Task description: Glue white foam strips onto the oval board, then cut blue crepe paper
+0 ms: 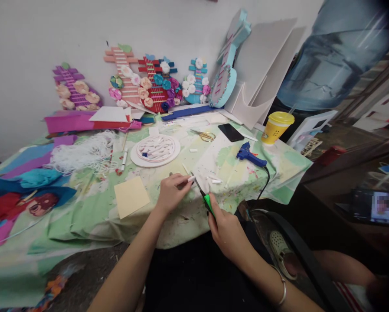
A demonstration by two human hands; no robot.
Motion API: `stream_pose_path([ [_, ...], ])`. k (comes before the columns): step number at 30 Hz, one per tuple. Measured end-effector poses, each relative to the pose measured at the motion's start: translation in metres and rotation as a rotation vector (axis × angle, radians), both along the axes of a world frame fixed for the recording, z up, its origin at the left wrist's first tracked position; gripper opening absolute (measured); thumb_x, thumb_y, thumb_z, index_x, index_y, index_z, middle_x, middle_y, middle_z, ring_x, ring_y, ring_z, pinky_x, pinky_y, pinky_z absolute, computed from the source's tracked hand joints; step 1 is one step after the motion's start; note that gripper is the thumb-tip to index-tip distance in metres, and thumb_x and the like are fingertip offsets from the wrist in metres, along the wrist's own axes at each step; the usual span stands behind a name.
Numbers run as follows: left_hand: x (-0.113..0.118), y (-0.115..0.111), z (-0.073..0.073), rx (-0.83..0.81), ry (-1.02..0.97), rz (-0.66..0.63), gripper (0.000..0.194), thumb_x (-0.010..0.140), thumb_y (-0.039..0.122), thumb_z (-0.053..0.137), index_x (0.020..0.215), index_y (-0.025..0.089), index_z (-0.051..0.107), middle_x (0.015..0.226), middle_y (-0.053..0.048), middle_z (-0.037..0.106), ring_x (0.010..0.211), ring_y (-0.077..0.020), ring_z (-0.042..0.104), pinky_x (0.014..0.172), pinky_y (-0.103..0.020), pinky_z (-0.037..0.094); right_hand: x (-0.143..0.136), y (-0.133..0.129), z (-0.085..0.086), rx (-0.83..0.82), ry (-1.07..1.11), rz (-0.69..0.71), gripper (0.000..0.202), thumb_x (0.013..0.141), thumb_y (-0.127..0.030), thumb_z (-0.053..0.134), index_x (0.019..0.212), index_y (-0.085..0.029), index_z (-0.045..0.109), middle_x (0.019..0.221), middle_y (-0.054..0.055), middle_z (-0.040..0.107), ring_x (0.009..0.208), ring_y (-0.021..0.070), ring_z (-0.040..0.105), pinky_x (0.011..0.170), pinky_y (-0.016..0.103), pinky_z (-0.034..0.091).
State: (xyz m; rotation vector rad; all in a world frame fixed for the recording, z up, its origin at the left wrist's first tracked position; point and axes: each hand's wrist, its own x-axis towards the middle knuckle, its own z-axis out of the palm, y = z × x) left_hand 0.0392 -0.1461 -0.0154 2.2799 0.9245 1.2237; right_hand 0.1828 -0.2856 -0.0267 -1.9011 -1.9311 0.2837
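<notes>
Between the fingertips of my left hand (171,194) is pinched a small white piece (191,178), its material too small to make out. My right hand (227,229) grips a knife (208,203) with a green and black handle. The knife's dark, narrow blade points up and left, its tip close beside the white piece; whether they touch I cannot tell. A short white piece (216,181) lies on the cloth right of the blade. Beyond my hands sits a round white disc (135,159) covered with many whitish strips. A cream paper square (131,197) lies left of my left hand.
On the patterned tablecloth (93,216) are gold scissors (205,136), a phone (231,132), a corded blue glue gun (251,154), a yellow cup (276,128) and tangled white string (83,151). Flower-decorated guitar shapes (155,82) lean on the wall. Another person's leg (340,266) is at right.
</notes>
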Motion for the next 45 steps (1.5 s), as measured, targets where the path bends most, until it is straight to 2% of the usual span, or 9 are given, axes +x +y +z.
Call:
stream_pose_path([
  [8,0.0,-0.001,0.002,0.006,0.002,-0.001,0.015,0.079,0.023,0.058,0.082,0.018,0.072,0.064,-0.002,0.064,0.057,-0.0106,0.055,0.055,-0.021,0.043,-0.002,0.012,0.01,-0.049,-0.075,-0.023,0.055,0.09,-0.02,0.034,0.143,-0.009,0.022,0.082,0.013,0.066,0.071,0.0225,0.064,0.065,0.033,0.049],
  [14,0.001,-0.002,0.001,0.011,0.003,0.011,0.014,0.079,0.022,0.059,0.081,0.018,0.072,0.063,-0.002,0.063,0.057,-0.0104,0.055,0.056,-0.021,0.042,-0.005,0.012,0.014,-0.11,-0.16,-0.044,0.057,0.09,-0.02,0.033,0.144,-0.011,0.019,0.08,0.012,0.066,0.072,0.0238,0.065,0.065,0.033,0.049],
  [23,0.001,-0.002,0.002,-0.022,-0.008,0.018,0.015,0.079,0.023,0.058,0.081,0.018,0.072,0.067,-0.002,0.065,0.059,-0.011,0.056,0.058,-0.022,0.043,-0.004,0.002,0.01,-0.203,-0.175,-0.036,0.057,0.09,-0.02,0.034,0.144,-0.011,0.02,0.081,0.013,0.067,0.072,0.0252,0.065,0.065,0.034,0.048],
  [29,0.0,-0.001,0.001,-0.017,-0.003,0.007,0.013,0.078,0.022,0.059,0.081,0.018,0.072,0.065,-0.002,0.064,0.058,-0.0106,0.055,0.056,-0.021,0.043,-0.004,-0.003,0.023,-0.28,-0.218,-0.05,0.056,0.089,-0.021,0.035,0.143,-0.011,0.025,0.077,0.014,0.068,0.068,0.0263,0.066,0.06,0.032,0.046],
  [37,-0.001,0.0,0.002,-0.026,0.0,-0.012,0.014,0.078,0.021,0.059,0.083,0.017,0.072,0.065,-0.002,0.063,0.058,-0.0109,0.055,0.056,-0.021,0.042,-0.005,0.0,0.037,-0.331,-0.251,-0.039,0.059,0.089,-0.019,0.033,0.145,-0.01,0.017,0.076,0.014,0.068,0.069,0.0288,0.066,0.06,0.034,0.045],
  [45,0.0,-0.001,0.002,-0.003,0.013,0.019,0.014,0.078,0.023,0.059,0.082,0.017,0.072,0.064,-0.002,0.064,0.057,-0.0106,0.055,0.056,-0.021,0.042,-0.004,0.003,0.045,-0.422,-0.261,-0.055,0.058,0.089,-0.021,0.033,0.145,-0.012,0.018,0.079,0.015,0.068,0.073,0.0315,0.065,0.059,0.035,0.044],
])
